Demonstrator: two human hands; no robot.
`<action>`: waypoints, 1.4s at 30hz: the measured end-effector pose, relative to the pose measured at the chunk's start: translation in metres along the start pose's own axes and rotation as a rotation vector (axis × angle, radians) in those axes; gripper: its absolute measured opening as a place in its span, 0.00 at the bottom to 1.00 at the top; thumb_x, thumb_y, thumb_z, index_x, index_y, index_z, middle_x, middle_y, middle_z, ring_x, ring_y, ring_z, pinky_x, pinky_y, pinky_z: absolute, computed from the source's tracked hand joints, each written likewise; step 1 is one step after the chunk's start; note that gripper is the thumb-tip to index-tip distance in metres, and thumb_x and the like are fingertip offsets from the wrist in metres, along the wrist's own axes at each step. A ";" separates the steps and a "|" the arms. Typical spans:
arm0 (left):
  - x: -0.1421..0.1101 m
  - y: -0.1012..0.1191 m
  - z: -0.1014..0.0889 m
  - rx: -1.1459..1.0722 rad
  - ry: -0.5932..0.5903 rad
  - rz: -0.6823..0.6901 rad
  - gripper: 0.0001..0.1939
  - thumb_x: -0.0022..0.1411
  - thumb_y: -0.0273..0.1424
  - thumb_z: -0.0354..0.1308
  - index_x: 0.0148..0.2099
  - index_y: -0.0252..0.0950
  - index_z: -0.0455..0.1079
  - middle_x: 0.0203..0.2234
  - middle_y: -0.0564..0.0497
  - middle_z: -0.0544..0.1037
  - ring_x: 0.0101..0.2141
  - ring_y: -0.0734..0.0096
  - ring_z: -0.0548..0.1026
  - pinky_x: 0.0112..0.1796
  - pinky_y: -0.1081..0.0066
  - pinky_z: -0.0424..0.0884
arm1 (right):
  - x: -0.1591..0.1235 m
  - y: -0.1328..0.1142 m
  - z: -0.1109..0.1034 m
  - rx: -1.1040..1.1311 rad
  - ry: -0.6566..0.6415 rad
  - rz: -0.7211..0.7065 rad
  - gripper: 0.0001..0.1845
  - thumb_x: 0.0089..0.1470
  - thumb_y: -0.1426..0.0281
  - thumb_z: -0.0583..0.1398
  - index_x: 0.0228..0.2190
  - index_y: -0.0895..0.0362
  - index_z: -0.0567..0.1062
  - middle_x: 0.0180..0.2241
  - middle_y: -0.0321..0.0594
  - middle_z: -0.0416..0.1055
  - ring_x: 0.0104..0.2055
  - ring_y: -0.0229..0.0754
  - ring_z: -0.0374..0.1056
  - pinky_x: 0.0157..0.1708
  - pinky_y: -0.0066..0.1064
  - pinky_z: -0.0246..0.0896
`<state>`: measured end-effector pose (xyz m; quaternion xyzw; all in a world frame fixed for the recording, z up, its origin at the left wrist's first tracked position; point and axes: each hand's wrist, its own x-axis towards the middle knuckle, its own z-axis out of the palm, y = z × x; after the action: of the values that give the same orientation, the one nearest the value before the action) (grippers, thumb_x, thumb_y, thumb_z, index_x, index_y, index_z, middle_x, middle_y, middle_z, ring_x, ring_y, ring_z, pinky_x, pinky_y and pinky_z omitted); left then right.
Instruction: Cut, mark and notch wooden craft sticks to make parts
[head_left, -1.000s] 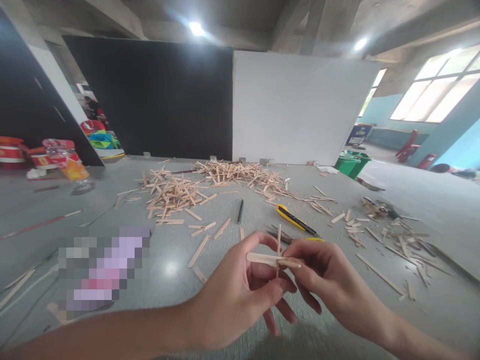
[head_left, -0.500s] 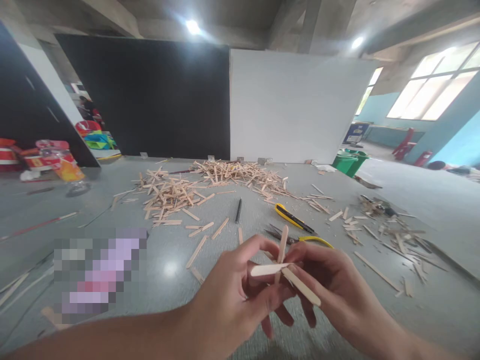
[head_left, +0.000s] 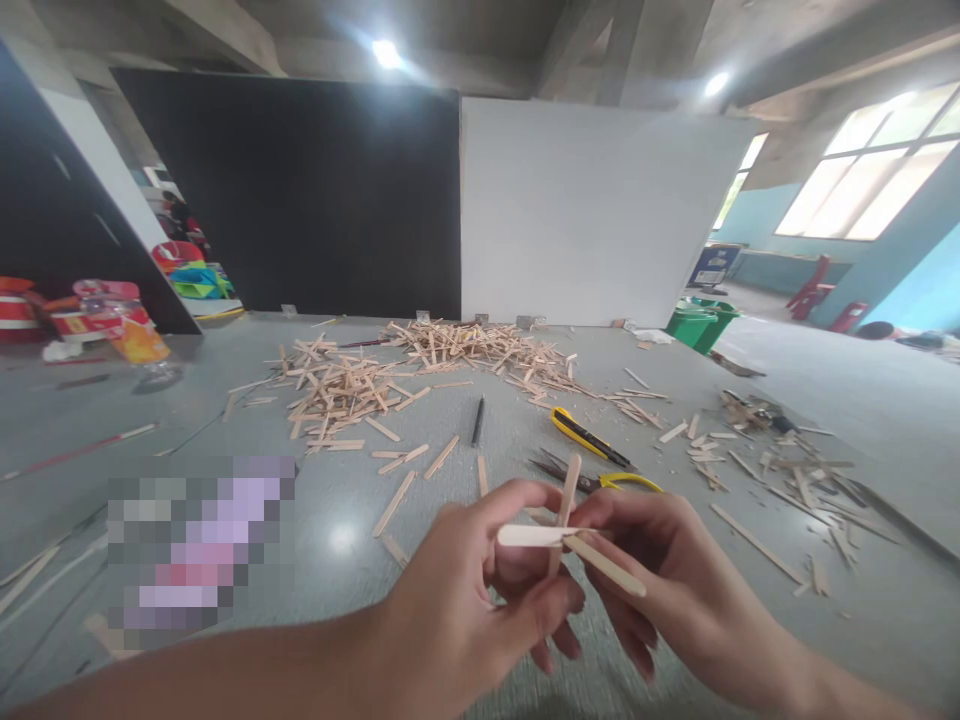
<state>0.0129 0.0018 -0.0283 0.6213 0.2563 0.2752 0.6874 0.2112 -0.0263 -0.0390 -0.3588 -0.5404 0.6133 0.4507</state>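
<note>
Your left hand [head_left: 484,590] and right hand [head_left: 675,565] pinch the crossed sticks [head_left: 525,536], seemingly to steady their crossing; scissors [head_left: 589,483] lie just beyond, handily near.

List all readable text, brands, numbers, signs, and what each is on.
No readable text.
Orange-labelled bottle: label too blurred.
Blue panel, far right: too small and blurred.
Purple item: pixelated.
Yellow cutter: nothing legible.
Held wooden sticks: no text visible.

Workshop-like concrete hall: ceiling beams [head_left: 225,36], partition boards [head_left: 577,210], utility knife [head_left: 591,439].
</note>
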 end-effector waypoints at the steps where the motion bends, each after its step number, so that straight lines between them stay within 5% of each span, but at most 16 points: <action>1: 0.000 0.001 -0.001 0.012 0.003 -0.007 0.19 0.66 0.32 0.67 0.55 0.40 0.67 0.29 0.54 0.80 0.31 0.73 0.80 0.32 0.78 0.76 | 0.000 0.000 -0.001 0.011 -0.014 -0.001 0.14 0.63 0.58 0.66 0.37 0.57 0.75 0.22 0.29 0.69 0.15 0.25 0.58 0.14 0.13 0.60; 7: 0.000 0.003 -0.002 0.071 0.010 0.034 0.17 0.65 0.30 0.68 0.55 0.40 0.73 0.26 0.56 0.77 0.30 0.74 0.80 0.32 0.78 0.77 | 0.002 0.003 -0.004 0.075 -0.052 0.051 0.16 0.64 0.56 0.64 0.35 0.56 0.73 0.16 0.22 0.59 0.12 0.25 0.48 0.12 0.14 0.61; 14: 0.004 0.001 -0.001 -0.028 -0.014 -0.009 0.20 0.67 0.35 0.66 0.58 0.38 0.68 0.28 0.53 0.81 0.28 0.75 0.80 0.30 0.78 0.78 | 0.007 0.008 -0.005 0.091 -0.023 0.019 0.17 0.63 0.56 0.65 0.35 0.56 0.72 0.16 0.22 0.59 0.12 0.24 0.46 0.11 0.14 0.57; 20: 0.003 0.006 -0.001 -0.063 -0.068 -0.011 0.20 0.71 0.36 0.61 0.61 0.37 0.66 0.36 0.46 0.84 0.30 0.75 0.81 0.32 0.77 0.78 | 0.008 0.007 -0.006 0.111 -0.060 -0.012 0.15 0.64 0.57 0.64 0.37 0.57 0.73 0.22 0.29 0.68 0.13 0.24 0.51 0.12 0.15 0.54; 30: 0.004 0.004 0.000 0.037 -0.058 0.004 0.21 0.73 0.39 0.58 0.62 0.35 0.63 0.37 0.43 0.84 0.32 0.72 0.81 0.32 0.76 0.76 | 0.007 0.004 -0.001 0.086 0.015 0.035 0.18 0.60 0.56 0.67 0.33 0.58 0.73 0.20 0.28 0.66 0.11 0.25 0.55 0.10 0.15 0.50; 34: 0.002 -0.004 0.000 0.161 -0.014 0.019 0.20 0.73 0.40 0.57 0.62 0.36 0.64 0.36 0.45 0.84 0.33 0.68 0.81 0.34 0.72 0.78 | 0.007 0.004 0.002 0.130 0.005 0.110 0.17 0.63 0.57 0.65 0.32 0.57 0.72 0.15 0.24 0.60 0.11 0.26 0.49 0.11 0.16 0.53; 42: 0.003 -0.004 -0.001 0.154 -0.014 0.011 0.17 0.74 0.39 0.55 0.60 0.38 0.63 0.36 0.46 0.84 0.34 0.69 0.82 0.34 0.74 0.78 | 0.006 0.004 0.010 0.062 0.054 -0.027 0.17 0.60 0.57 0.68 0.33 0.59 0.74 0.19 0.30 0.68 0.15 0.28 0.62 0.14 0.16 0.64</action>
<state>0.0146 0.0039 -0.0320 0.6756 0.2686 0.2543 0.6378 0.1990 -0.0244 -0.0408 -0.3537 -0.5137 0.6137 0.4841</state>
